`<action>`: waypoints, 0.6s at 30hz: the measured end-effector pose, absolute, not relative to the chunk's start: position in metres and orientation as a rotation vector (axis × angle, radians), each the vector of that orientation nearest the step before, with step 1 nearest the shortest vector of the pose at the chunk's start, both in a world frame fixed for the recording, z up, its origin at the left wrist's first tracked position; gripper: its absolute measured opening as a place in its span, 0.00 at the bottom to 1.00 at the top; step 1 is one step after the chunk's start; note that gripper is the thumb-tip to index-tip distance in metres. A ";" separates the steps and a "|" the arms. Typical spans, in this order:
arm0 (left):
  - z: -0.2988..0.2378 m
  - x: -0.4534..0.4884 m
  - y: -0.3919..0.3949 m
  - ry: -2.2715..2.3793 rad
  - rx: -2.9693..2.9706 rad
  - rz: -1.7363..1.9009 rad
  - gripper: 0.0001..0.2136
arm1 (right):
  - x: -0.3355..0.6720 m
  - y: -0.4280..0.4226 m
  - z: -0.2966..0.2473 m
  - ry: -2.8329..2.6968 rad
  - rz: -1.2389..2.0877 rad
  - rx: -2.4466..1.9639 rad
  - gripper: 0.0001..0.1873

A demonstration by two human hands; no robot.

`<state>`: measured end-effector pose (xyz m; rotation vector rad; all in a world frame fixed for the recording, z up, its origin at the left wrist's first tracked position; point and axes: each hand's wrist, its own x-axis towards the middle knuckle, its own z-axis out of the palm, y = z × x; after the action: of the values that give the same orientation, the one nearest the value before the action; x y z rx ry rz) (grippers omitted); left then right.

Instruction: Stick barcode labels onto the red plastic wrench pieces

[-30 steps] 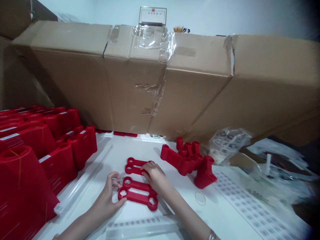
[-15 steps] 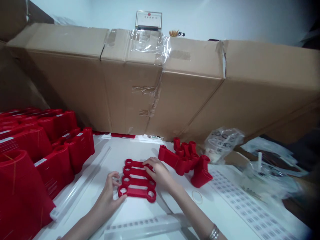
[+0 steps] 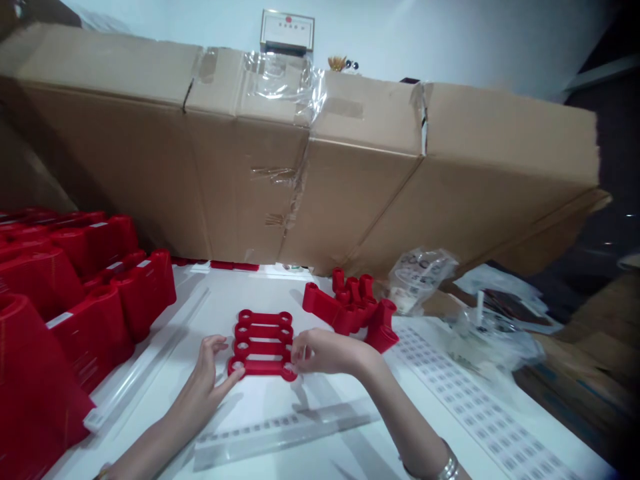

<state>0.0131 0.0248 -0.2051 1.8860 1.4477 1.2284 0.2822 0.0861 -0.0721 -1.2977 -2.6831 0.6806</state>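
Observation:
Several flat red bars with a ring at each end (image 3: pixel 264 348) lie side by side in a row on the white table. My left hand (image 3: pixel 207 373) is at their left side, fingers apart. Its thumb tip touches the left ring of the nearest bar, and its other fingers are bent beside the row. At the opposite end, my right hand (image 3: pixel 320 351) has bent fingers and thumb closed at the right rings of the nearest bars. Those fingers partly cover the rings. All the bars rest on the table.
Large red pieces with white labels (image 3: pixel 100 327) crowd the left. More red pieces (image 3: pixel 350 307) stand right of the row. A clear plastic strip (image 3: pixel 280 430) lies in front, a label sheet (image 3: pixel 460 393) and plastic bags (image 3: pixel 490 340) to the right. Cardboard (image 3: pixel 240 187) walls off the back.
My right hand has moved from over the far bars' right ends toward me, to the nearer bars' right rings. My left thumb stays at the nearest bar. The view has shifted slightly.

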 end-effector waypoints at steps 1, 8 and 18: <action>-0.200 0.013 0.019 1.444 1.916 1.193 0.17 | 0.282 0.078 -0.074 -2.737 0.730 -1.308 0.02; -0.189 0.031 -0.017 1.307 2.138 0.746 0.03 | 0.280 0.027 -0.109 -2.842 0.751 -1.421 0.13; -0.172 0.037 -0.017 1.269 2.047 0.557 0.06 | 0.288 0.016 -0.105 -2.721 0.732 -1.329 0.11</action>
<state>0.0370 -0.0169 -0.1717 2.0471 1.2686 0.5572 0.2882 0.0164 -0.1053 -1.3291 -2.7207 0.7319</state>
